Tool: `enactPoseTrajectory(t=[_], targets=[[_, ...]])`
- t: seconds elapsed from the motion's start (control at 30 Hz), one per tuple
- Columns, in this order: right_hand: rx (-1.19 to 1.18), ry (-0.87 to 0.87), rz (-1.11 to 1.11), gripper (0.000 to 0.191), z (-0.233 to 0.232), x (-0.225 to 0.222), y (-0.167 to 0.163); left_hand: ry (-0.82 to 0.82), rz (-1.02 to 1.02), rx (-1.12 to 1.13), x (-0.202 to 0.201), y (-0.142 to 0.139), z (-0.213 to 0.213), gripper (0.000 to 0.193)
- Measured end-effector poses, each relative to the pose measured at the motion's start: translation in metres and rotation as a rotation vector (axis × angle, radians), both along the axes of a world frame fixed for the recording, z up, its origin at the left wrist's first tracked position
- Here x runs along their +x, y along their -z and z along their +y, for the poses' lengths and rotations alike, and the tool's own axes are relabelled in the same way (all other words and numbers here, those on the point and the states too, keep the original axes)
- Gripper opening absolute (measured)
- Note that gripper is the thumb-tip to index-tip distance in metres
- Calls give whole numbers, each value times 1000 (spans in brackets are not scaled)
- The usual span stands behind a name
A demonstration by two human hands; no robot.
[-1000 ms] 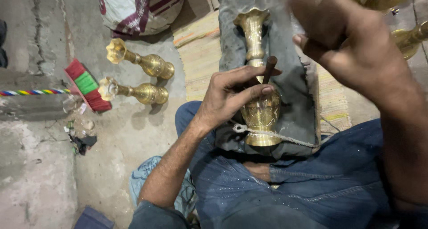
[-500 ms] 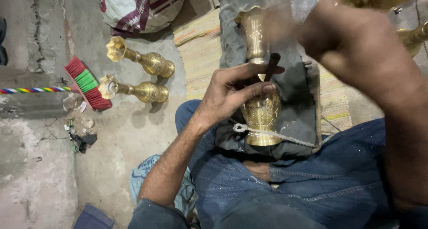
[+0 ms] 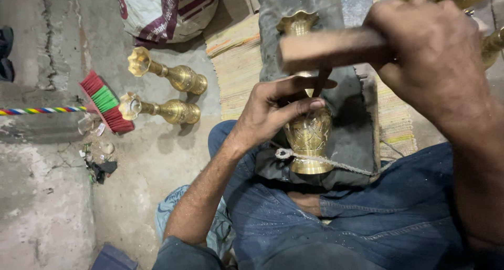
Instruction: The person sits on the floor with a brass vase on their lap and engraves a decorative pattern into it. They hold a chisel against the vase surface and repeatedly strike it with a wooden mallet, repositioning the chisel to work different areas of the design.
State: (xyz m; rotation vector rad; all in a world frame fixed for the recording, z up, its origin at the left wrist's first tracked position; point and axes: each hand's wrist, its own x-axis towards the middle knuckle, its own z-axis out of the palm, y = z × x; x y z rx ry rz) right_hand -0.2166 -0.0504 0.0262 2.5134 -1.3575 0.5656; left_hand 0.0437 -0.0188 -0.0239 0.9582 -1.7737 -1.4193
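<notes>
— Brass, gleaming: the brass vase (image 3: 308, 131) lies along a dark padded block (image 3: 357, 138) over the person's lap, flared mouth pointing away, a cord (image 3: 325, 159) looped round its foot.

— And the left hand (image 3: 273, 110)?

— It's on the vase's belly, fingers (image 3: 302, 106) curled and pressed together, pinching a thin dark chisel (image 3: 321, 78) upright against the metal.

— The right hand (image 3: 430, 44) is high!

— Yes, fist wrapped tight round a wooden mallet (image 3: 325, 48), which hangs just above the chisel's top. It's blurred, so I can't tell whether wood meets tool.

— What's on the floor?

— Two more brass vases (image 3: 173, 75) on their sides on the concrete, near each other, left of a striped mat (image 3: 239, 70). A red-and-green brush (image 3: 107, 102) lies just beside the nearer one, and a sack (image 3: 168, 12) sits beyond them.
</notes>
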Motion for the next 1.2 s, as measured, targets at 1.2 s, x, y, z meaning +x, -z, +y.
enactPoseTrajectory(t=[1.2], targets=[[535,-119,-548,20,-7,-4,7,12,141,154,-2,0,1,37]])
